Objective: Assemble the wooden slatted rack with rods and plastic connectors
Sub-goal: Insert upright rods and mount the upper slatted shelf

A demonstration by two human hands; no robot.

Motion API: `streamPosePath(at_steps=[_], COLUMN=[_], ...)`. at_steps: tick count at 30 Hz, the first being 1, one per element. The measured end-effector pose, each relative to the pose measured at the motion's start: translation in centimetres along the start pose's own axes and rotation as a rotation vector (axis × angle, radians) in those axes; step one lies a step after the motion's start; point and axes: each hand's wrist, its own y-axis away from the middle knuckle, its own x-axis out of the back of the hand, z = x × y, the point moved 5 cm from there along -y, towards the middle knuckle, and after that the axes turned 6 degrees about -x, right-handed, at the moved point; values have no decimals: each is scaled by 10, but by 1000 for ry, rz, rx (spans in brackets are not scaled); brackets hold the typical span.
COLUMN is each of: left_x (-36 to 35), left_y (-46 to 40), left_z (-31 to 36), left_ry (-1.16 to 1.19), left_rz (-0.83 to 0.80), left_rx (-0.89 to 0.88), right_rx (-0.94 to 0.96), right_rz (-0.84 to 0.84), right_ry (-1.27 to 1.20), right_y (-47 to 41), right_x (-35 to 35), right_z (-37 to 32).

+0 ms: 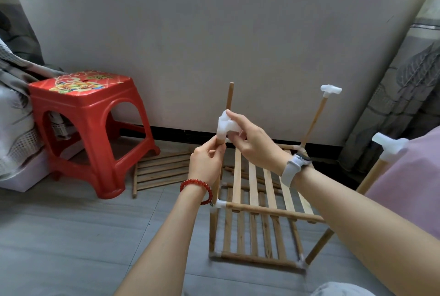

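rack stands on the floor at 6 o'clock of centre, two slatted tiers joined by rods and white corner pieces. four uprights rise from the upper tier: the far-right one at 2 o'clock and the near-right one at 3 o'clock already carry white caps; the far-left rod at 12 is bare.

left hand pinches the near-left upright just under its top, fingers curled round it — judged to steady the rod so it does not flex or lean under the push. right hand holds the connector between thumb and fingers, forefinger laid over its top, socket sitting on the rod end. likely a press-fit in progress; cannot tell how deep it is seated.

connector's side arm points toward 3 o'clock, probably so it lines up for the next tier's rail.

spare slat panel lies flat on the floor at 9 o'clock of the rack, beside the red stool — kept within reach, i judge, for the next tier. loose rods lie behind the rack, near the wall.

progress: about midway; one cap left after this.
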Motion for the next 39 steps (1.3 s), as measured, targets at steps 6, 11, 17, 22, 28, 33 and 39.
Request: streamPosePath(at_steps=[6,11,17,22,28,33,39], left_x=[-15,-22,-35,-34,-37,-36,-28], left_y=[19,26,20,17,17,15,8], left_z=[-33,-66,-80,-91,-94,-96,-89], left_ry=[-239,-309,-455,-528,-570,-548,-333], left_rz=[-79,-74,38,47,82,67,-116], left_rx=[87,146,86,35,-2,1,82], right_rx=[-339,-677,-791,-876,-892,-768,-501], right_rz=[98,16,-22,-48,-4,177,-135], right_ry=[-15,238,541,520,560,538,287], right_y=[45,81,64,29,17,22,34], right_x=[-3,-15,-18,-32,-40,-34,-55], right_z=[101,198,251,285,308,293,228])
